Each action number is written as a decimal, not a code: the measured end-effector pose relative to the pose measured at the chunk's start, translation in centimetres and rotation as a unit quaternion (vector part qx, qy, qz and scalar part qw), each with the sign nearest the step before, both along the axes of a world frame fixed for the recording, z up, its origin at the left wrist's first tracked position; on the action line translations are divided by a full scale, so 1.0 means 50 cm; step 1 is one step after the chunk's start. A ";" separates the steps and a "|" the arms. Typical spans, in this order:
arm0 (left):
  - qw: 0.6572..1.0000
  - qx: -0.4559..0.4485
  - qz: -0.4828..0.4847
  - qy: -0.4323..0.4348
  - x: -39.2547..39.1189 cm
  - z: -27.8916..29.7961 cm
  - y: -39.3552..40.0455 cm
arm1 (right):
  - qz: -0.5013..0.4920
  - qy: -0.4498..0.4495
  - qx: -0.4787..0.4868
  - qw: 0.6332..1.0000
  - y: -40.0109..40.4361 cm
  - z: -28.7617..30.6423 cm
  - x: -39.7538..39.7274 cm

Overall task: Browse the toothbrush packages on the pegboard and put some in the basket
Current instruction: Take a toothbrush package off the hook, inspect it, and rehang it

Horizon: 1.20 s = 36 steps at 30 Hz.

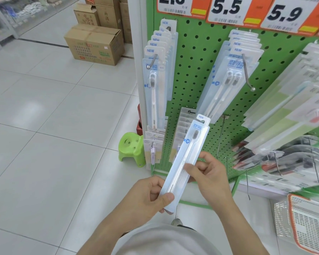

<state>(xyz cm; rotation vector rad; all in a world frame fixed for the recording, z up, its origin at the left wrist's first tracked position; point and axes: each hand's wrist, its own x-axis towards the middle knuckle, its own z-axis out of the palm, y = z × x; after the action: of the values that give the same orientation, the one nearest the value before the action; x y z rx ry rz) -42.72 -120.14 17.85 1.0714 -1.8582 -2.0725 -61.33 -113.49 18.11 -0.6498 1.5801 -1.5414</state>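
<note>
- Left hand [151,194] pinches the lower end of one toothbrush pack [185,162], thumb on the front face, fingers curled behind.
- Right hand [208,173] grips the same pack at mid-length from the right edge, fingers wrapped round it.
- Pack is held tilted, top end toward the pegboard [195,70], off any hook, in front of the body.
- Basket [302,223] sits low at right, well apart from the pack; only part of it is in view, and its contents cannot be made out.
- Risk: the pack is thin, smooth plastic; during a one-hand transfer to the basket it could slip from a light pinch and fall to the floor [53,144].
- Risk: the route to the basket passes below bare hook ends [252,88] and a further wire hook [249,192]; a sleeve or the pack edge could snag there and pull hung stock down.
- Risk: packs hanging at right [284,111] lean outward and crowd that route.
- Nearby: green stool [131,148] at the board's foot, cartons [94,43] on the floor behind, price cards [228,10] above. None of these blocks the route.
</note>
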 end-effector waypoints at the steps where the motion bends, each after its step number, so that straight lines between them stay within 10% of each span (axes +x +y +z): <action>1: 1.000 -0.015 -0.004 0.006 -0.001 0.001 0.000 | 0.004 0.007 0.005 1.000 -0.001 -0.001 0.001; 18: 0.996 -0.037 -0.083 -0.014 -0.002 0.009 0.000 | -0.100 0.145 0.010 0.984 -0.005 0.016 -0.036; 24: 0.990 -0.116 -0.072 -0.028 0.000 0.003 0.000 | -0.111 0.342 -0.032 0.933 0.003 0.007 -0.039; 36: 0.999 0.004 0.022 0.044 -0.002 -0.010 0.007 | -0.063 -0.039 -0.079 0.994 0.004 0.009 -0.036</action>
<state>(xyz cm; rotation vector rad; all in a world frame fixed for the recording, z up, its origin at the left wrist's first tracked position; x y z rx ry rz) -42.84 -119.79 17.34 0.9970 -1.7708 -2.0695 -63.13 -113.32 18.58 -0.5780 1.4757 -1.7789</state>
